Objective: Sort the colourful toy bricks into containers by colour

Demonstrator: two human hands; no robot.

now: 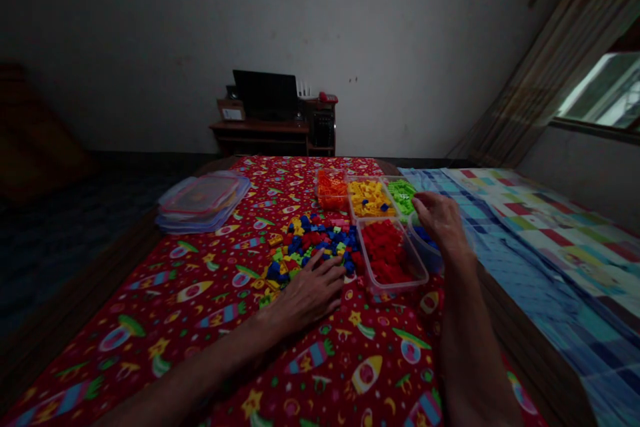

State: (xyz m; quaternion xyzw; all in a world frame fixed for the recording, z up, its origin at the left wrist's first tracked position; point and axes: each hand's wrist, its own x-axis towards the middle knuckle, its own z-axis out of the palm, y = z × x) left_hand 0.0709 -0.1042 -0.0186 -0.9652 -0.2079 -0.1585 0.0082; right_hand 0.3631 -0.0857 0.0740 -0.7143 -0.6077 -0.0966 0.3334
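Note:
A heap of small mixed-colour toy bricks (313,243) lies on a red rocket-print cloth (210,320). My left hand (310,290) rests flat, fingers spread, at the near edge of the heap, touching the nearest bricks. My right hand (440,220) hovers over a clear tub of blue bricks (429,248), fingers curled downward; whether it holds a brick is hidden. Beside it stand clear tubs of red bricks (387,255), yellow bricks (369,197), orange bricks (331,190) and green bricks (403,195).
A stack of clear plastic lids (203,201) sits at the left of the cloth. A blue chequered sheet (540,247) covers the surface to the right. A dark desk with a monitor (273,120) stands against the far wall. A curtained window (605,90) is at right.

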